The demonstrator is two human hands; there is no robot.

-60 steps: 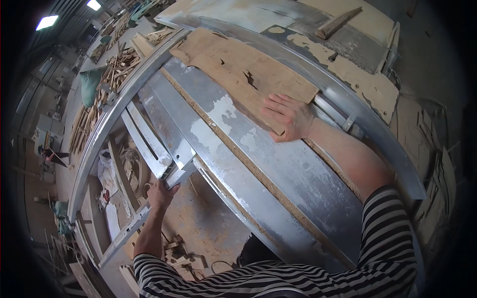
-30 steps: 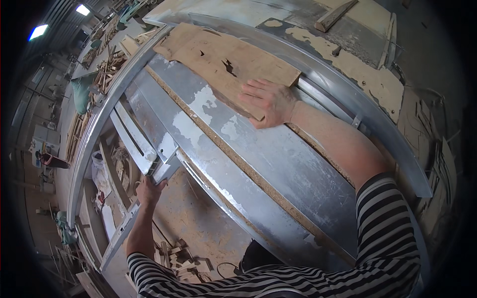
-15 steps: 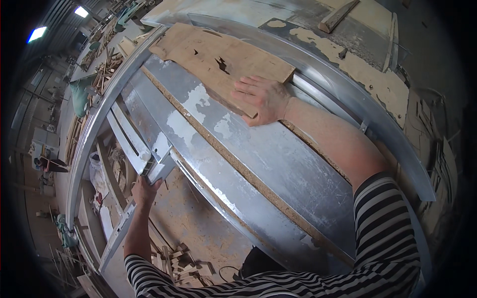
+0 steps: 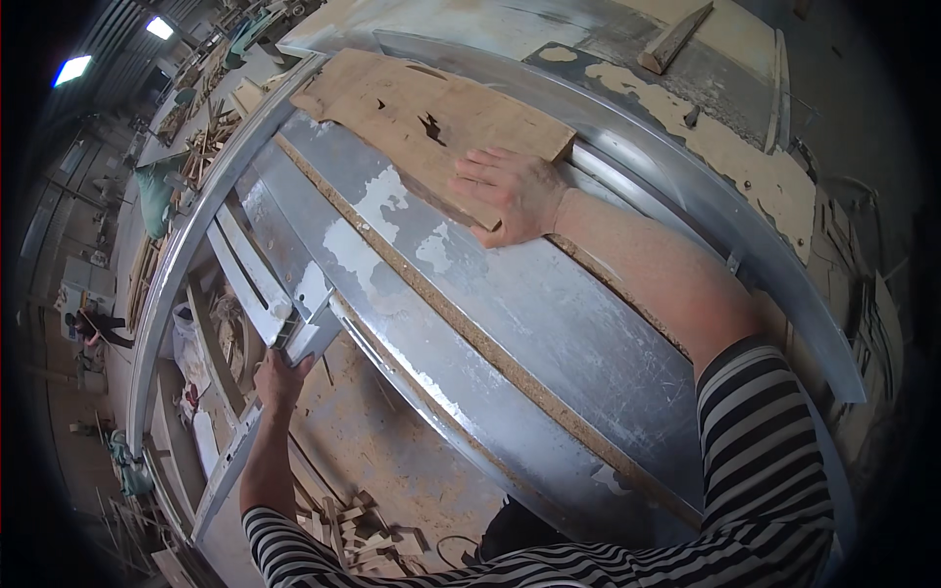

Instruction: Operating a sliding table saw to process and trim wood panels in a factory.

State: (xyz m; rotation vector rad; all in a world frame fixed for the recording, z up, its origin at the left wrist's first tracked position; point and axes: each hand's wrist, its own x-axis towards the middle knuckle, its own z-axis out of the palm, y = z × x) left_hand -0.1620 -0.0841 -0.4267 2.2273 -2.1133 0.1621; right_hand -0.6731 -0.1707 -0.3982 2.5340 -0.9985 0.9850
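Observation:
A wide, rough-edged wooden board [image 4: 392, 113] with dark holes and a split lies on a grey metal table [image 4: 549, 314] with worn pale patches. My right hand [image 4: 510, 196] is at the board's near end, fingers laid over the top and thumb against the end edge. My left hand [image 4: 282, 377] is closed round the end of a metal bracket [image 4: 312, 338] at the table's left side. Most of its fingers are hidden under the metal.
Sawdust-filled grooves [image 4: 431, 296] run along the table. A curved-looking metal rail [image 4: 627, 147] lies beyond the board. Another frame bar [image 4: 167, 265] stands left. Wood offcuts [image 4: 368, 529] cover the floor below. A wood strip [image 4: 676, 39] rests far right. A person [image 4: 93, 328] is far left.
The view has shifted slightly. Both hands keep their places on the board and the bracket, and the board shows no clear movement along the table.

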